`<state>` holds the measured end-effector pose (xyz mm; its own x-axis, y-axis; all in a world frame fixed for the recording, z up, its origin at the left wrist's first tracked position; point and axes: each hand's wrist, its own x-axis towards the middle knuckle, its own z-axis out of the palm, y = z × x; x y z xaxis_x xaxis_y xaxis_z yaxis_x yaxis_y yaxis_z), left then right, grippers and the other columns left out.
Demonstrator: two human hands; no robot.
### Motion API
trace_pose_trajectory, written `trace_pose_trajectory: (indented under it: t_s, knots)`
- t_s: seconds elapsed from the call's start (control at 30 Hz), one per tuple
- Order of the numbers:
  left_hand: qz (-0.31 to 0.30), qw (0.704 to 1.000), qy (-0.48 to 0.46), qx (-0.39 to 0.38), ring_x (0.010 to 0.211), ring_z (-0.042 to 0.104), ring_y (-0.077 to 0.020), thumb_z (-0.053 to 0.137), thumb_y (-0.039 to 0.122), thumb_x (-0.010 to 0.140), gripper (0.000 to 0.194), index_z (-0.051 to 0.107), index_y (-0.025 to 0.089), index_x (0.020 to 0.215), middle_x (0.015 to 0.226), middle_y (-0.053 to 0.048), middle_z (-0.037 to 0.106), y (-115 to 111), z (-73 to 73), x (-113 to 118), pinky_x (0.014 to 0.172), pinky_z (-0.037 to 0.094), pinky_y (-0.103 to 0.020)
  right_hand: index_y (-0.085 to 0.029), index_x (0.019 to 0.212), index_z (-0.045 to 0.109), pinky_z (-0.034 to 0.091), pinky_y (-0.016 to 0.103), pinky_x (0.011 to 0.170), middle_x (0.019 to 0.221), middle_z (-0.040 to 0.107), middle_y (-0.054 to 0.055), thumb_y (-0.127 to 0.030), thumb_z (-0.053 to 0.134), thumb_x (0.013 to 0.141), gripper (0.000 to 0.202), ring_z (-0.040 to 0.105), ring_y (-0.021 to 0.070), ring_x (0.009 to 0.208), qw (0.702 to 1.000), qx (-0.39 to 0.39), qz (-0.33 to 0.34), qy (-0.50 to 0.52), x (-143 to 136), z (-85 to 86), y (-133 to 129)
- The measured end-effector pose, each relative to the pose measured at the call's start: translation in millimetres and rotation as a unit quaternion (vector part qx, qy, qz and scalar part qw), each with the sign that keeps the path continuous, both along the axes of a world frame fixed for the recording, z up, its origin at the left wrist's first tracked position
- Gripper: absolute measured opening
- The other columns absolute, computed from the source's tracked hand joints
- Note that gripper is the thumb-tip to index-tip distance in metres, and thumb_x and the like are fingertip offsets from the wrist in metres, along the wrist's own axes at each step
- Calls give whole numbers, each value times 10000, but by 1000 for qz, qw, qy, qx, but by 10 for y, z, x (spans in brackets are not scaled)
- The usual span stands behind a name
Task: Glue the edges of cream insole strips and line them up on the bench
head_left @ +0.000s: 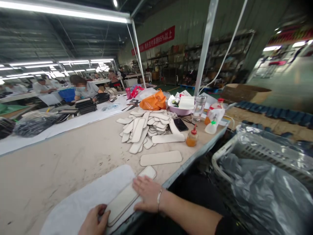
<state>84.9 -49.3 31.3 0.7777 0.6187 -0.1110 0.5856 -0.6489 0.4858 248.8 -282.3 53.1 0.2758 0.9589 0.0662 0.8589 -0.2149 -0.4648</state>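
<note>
A: Starting with the hands, please.
B: Left hand (95,221), one: reaching in from the near edge, knuckles bending, thumb and forefinger narrowing at the near end of the strip stack (124,199). Whether they are clamping it, I cannot tell.
A: And the other?
B: Right hand (146,192), one: lying palm down across the stack, fingers stretching out flat, grip opening wide and closing on nothing. One bracelet (159,199) is circling the wrist; the forearm is slanting in from the right.
A: Where is the stack lying, and how many pieces?
B: Nearer the person than the heap (146,127). At least two off-white strips are showing; the exact number is hiding. One white sheet (90,195) is spreading beneath.
A: The heap itself?
B: Many strips, overlapping beyond counting. One loose strip (161,158) is lying just in front of it.
A: Around the heap?
B: One orange bag (153,100), slumping behind it; one phone (180,124), resting beside its right side; one squat bottle (192,137), red-capped, standing to its right; one pink basin (181,111), sitting behind and right.
A: Farther out?
B: One plastic basket (223,150), holding grey plastic, standing well right of the heap.
</note>
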Motion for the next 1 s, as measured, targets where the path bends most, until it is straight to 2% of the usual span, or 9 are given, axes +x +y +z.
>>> trace_pose_trajectory:
  t_s: [0.13,0.27,0.4,0.5,0.57,0.67,0.73,0.8,1.0]
  knots:
    - [5,999,27,22,874,597,-239,412,498,678,410,552,178,893,884,-84,635,-99,109,32,794,460,-355,-95,1410,219,63,402,1114,1475,166,99,-647,291,846,792,76,216,1362,994,-52,-97,-11,277,-38,-199]
    - [23,998,49,28,731,608,-214,418,480,718,316,516,207,845,779,-38,635,-209,222,28,702,456,-339,-76,1391,272,81,394,1113,1472,169,123,-598,345,854,752,92,221,1360,989,-42,-142,-5,310,-92,-219]
    - [50,999,-8,8,674,600,-207,464,525,705,326,526,227,822,674,1,615,-300,250,-48,660,452,-328,-25,1362,311,199,346,1080,1441,238,185,-398,512,819,689,221,238,1324,976,22,-210,52,380,-79,-187]
    - [73,992,-101,-29,763,601,-204,548,555,650,379,545,215,816,764,-8,627,-325,219,-118,736,462,-321,-64,1361,326,309,319,1000,1340,416,172,-304,579,764,692,390,232,1216,956,75,-261,115,494,-52,-195]
    - [99,981,-150,-78,790,599,-202,594,557,620,414,548,202,827,796,-13,622,-328,210,-147,757,468,-312,-127,1288,446,369,298,913,1193,555,122,-317,576,770,568,502,211,1078,949,88,-268,144,551,-36,-204]
    - [145,957,-195,-156,835,598,-203,659,539,565,484,555,185,879,872,-28,620,-334,236,-163,750,480,-296,-174,963,637,405,240,695,838,644,31,-376,504,827,277,563,154,767,946,91,-266,162,586,-12,-209]
    - [175,946,-200,-185,849,591,-200,693,522,529,527,567,175,904,913,-34,617,-342,268,-171,732,482,-283,-171,744,626,354,213,574,623,560,-19,-402,463,851,303,494,117,603,944,95,-264,174,590,15,-210]
    - [197,936,-196,-216,784,588,-180,712,510,513,532,578,166,896,869,-23,616,-349,290,-189,668,482,-264,-168,625,571,305,201,538,544,467,-48,-406,470,850,343,427,93,551,945,104,-252,183,591,53,-215]
    - [229,861,-246,-382,643,561,-102,779,395,486,458,574,187,838,758,48,587,-354,274,-251,562,470,-195,-166,555,452,259,198,517,530,340,-66,-370,474,852,361,352,73,532,942,173,-183,222,596,240,-249]
